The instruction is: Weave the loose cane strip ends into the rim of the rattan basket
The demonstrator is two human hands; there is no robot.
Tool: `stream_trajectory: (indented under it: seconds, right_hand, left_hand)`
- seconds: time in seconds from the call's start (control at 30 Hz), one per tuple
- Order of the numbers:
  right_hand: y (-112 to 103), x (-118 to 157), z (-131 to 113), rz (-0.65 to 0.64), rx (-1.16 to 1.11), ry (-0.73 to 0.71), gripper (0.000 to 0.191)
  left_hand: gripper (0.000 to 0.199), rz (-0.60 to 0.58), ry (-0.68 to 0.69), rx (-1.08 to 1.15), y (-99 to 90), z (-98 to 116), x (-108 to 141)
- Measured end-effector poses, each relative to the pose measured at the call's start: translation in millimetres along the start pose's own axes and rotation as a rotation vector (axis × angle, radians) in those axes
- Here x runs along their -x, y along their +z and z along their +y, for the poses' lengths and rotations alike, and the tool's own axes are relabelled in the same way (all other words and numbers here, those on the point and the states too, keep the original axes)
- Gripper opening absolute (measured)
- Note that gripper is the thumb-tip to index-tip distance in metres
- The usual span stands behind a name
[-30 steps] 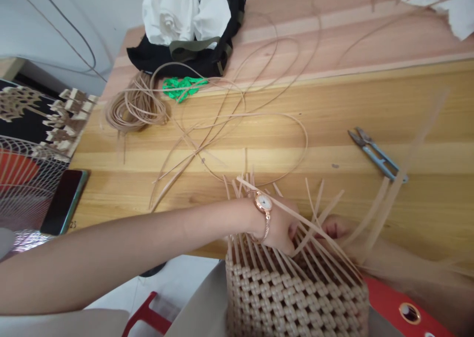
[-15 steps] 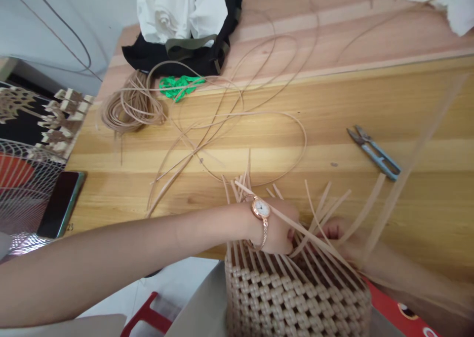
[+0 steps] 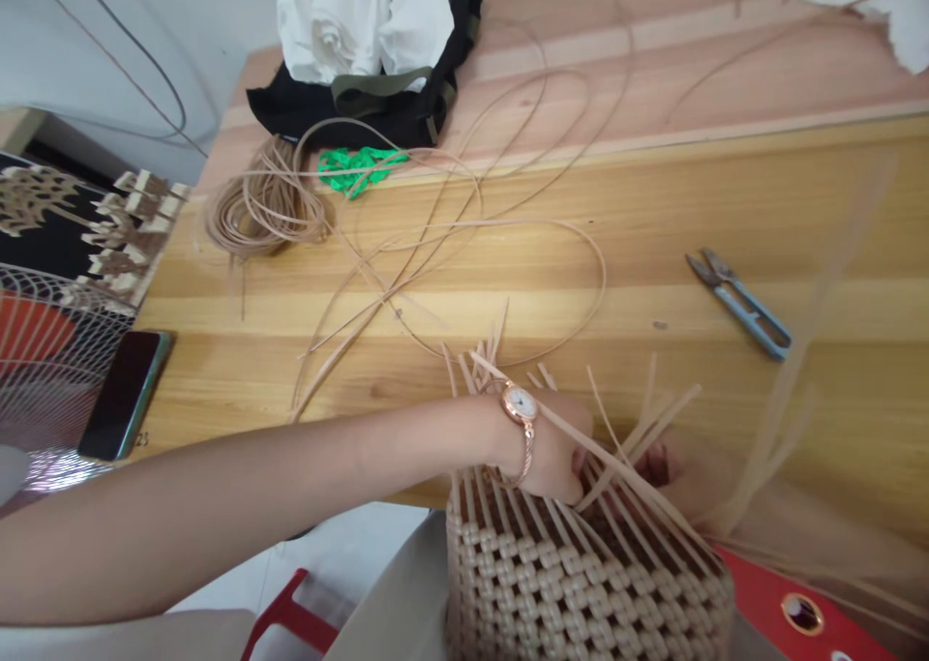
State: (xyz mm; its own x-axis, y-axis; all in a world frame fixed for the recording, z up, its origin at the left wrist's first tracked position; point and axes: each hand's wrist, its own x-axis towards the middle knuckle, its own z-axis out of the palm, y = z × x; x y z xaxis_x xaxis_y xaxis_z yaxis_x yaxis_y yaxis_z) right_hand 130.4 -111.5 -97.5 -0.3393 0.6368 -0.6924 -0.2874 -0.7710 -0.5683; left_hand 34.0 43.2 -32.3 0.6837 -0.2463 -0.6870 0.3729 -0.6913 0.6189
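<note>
A half-woven tan basket (image 3: 581,584) stands in front of me at the table's near edge, with loose flat strips (image 3: 672,414) sticking up from its rim. My left hand (image 3: 555,448), with a rose-gold watch (image 3: 519,405) on its wrist, reaches over the rim. Its fingers are closed on a strip at the far side, and the fingertips are partly hidden. Across from it, my right hand (image 3: 682,477) is curled round strips at the rim's right part. Motion blurs that hand, and other strips cross in front of it.
Blue thread snips (image 3: 747,308) lie at the right. At the far left are a coil of tan strip (image 3: 265,206), a green crumpled wrapper (image 3: 355,169), a black bag (image 3: 355,109) with white cloth (image 3: 330,27), and a phone (image 3: 125,395). Long loops of strip cross the table.
The view has shifted slightly. My right hand has moved a little, and the long strips beside it have swung and spread. My left hand stays at the rim.
</note>
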Motion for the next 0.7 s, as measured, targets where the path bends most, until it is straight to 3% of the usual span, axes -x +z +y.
stream_trajectory:
  seconds: [0.13, 0.5, 0.7]
  right_hand:
    - [0.5, 0.1, -9.1, -0.041, 0.018, -0.007, 0.023]
    - [6.0, -2.2, -20.7, -0.046, 0.084, -0.059, 0.026]
    - [8.4, 0.0, -30.2, -0.052, 0.186, -0.045, 0.019]
  left_hand:
    - [0.032, -0.004, -0.041, -0.028, -2.5, 3.6, 2.2]
    - [0.037, -0.037, -0.075, -0.048, -3.9, 1.4, 3.5]
    - [0.035, -0.015, -0.080, -0.026, 1.1, -1.3, 2.6]
